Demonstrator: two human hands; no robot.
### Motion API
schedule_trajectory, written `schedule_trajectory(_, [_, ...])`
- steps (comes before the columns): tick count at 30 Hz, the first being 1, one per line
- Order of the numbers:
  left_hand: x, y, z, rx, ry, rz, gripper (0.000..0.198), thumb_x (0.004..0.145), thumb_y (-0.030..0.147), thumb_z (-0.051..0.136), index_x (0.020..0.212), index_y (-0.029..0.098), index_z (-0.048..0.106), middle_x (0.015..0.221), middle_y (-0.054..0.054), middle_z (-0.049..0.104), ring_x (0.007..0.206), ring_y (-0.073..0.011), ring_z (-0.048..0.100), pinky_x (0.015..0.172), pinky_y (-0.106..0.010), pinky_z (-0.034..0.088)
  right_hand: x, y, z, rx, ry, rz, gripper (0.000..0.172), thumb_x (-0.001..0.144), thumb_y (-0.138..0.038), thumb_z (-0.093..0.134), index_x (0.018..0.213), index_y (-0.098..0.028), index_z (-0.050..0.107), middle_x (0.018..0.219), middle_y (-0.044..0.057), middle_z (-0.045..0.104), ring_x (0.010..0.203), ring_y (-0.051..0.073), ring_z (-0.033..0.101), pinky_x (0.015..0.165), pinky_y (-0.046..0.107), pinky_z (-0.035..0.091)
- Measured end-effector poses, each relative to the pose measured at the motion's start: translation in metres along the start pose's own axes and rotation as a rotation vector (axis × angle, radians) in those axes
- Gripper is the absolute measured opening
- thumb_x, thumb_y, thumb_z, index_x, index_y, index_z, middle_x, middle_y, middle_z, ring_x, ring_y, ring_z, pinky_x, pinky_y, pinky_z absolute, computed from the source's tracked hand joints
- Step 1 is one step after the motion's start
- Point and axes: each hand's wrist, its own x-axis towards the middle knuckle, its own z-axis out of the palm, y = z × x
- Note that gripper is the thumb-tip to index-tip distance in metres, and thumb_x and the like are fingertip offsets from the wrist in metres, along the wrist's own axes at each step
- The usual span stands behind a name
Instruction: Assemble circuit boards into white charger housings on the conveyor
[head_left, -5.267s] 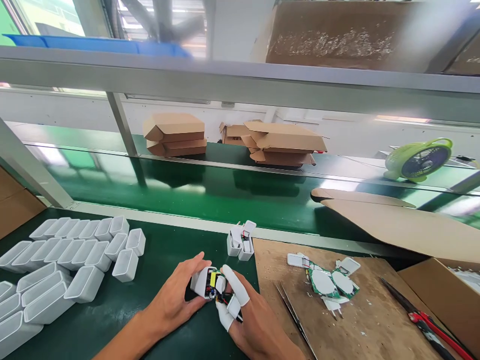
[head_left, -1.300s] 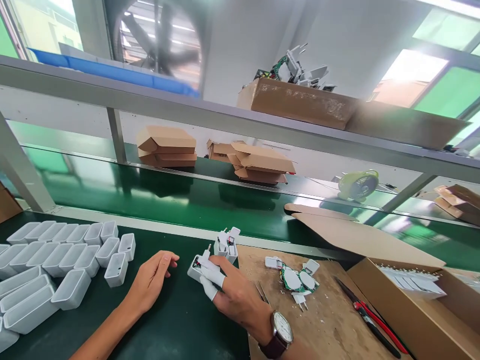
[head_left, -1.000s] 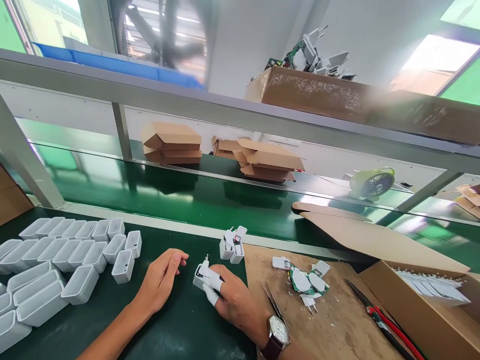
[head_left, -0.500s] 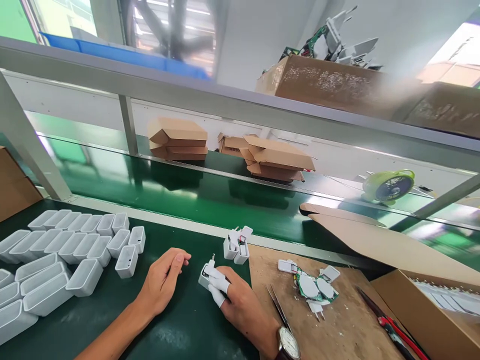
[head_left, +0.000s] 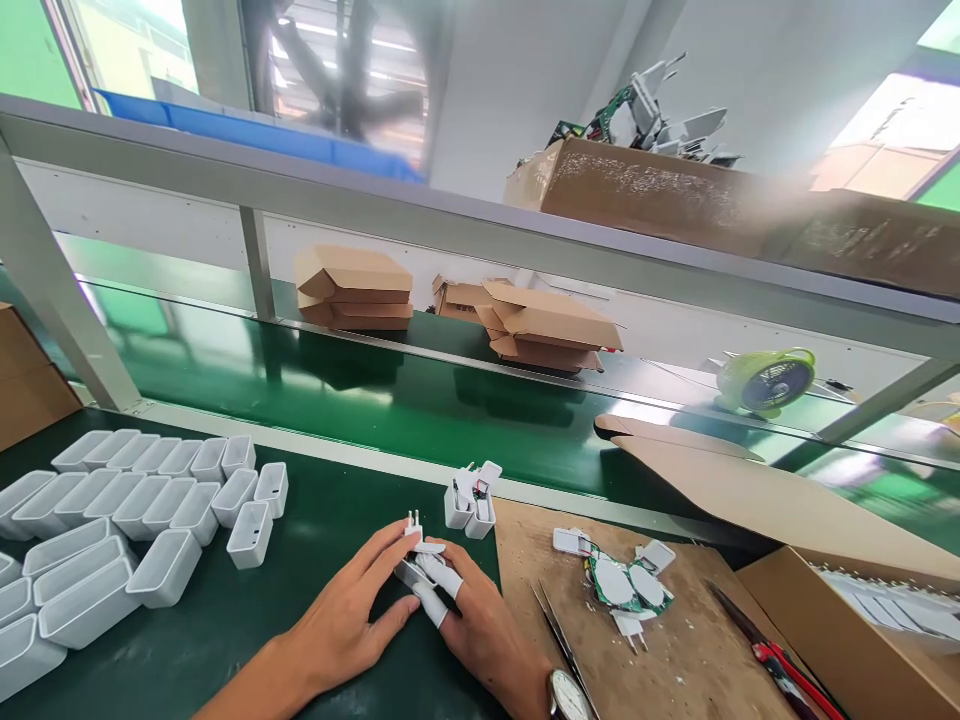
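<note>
A small white charger unit (head_left: 413,545) with two metal prongs at its far end lies on the dark green mat (head_left: 315,620), and both hands are on it. My left hand (head_left: 352,610) lies over its left side, fingers curled around it. My right hand (head_left: 469,620), with white finger cots on two fingers, presses on it from the right. A watch (head_left: 568,695) sits on that wrist.
Several empty white shells (head_left: 112,540) lie in rows at left. Two part-built units (head_left: 471,497) stand behind the hands. A brown board (head_left: 675,640) at right carries circuit boards (head_left: 626,585), tweezers (head_left: 559,640) and red-handled cutters (head_left: 772,660). Cardboard boxes (head_left: 547,330) sit beyond the green conveyor belt (head_left: 375,400).
My left hand has moved right from the mat and closed onto the charger unit, which my right hand keeps pressed down. The camera view has shifted slightly.
</note>
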Motion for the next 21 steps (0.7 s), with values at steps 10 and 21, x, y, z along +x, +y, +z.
schedule_trajectory(10, [-0.003, -0.005, 0.007, 0.009, 0.060, -0.022, 0.061, 0.103, 0.030, 0.057, 0.160, 0.034, 0.035, 0.161, -0.008, 0.046, 0.143, -0.0298, 0.054, 0.114, -0.044, 0.054, -0.001, -0.005, -0.002, 0.014, -0.030, 0.048, 0.067, 0.086, 0.004, 0.053, 0.145, -0.027, 0.052, 0.139, 0.011, 0.063, 0.125, 0.024, 0.065, 0.107, 0.039, 0.056])
schedule_trajectory(21, [0.002, 0.007, -0.002, 0.100, 0.010, 0.180, 0.057, 0.104, 0.018, 0.052, 0.158, 0.030, 0.038, 0.164, -0.010, 0.042, 0.149, -0.0298, 0.046, 0.120, -0.049, 0.048, -0.002, -0.007, -0.008, -0.254, -0.127, 0.003, 0.075, 0.077, 0.007, 0.051, 0.148, -0.016, 0.049, 0.151, 0.019, 0.056, 0.133, 0.031, 0.062, 0.107, 0.043, 0.058])
